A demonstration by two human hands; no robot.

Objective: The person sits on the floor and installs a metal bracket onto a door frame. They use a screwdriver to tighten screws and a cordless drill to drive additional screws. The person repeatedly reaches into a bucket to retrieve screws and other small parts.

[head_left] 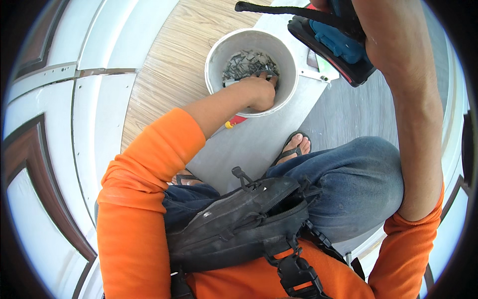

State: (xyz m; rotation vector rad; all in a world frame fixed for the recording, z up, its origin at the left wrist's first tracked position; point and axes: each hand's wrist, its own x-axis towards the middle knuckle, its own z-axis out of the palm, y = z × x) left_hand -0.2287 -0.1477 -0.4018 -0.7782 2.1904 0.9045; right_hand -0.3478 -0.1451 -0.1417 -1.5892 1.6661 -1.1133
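Note:
My left hand [260, 92] reaches down into a round white bucket [212, 65], its fingers curled among many small grey metal pieces [249, 61], which look like screws or fasteners. What its fingertips grip is hidden. A short pale cylinder [231, 82] lies beside the fingers. At the upper right, my right hand [321, 4] is mostly cut off by the picture's top edge. It is closed around a blue and black cordless drill [336, 42] with a thick battery base and a dangling black strap. The drill's front end is out of view.
The bucket stands on a grey board [224, 154] over wood-patterned flooring [164, 65]. A red and yellow tool handle [234, 121] pokes out beside it. A white bracket with a green part [323, 74] lies to its right. White panelled doors [55, 124] stand at left. A black bag [239, 219] rests across my lap.

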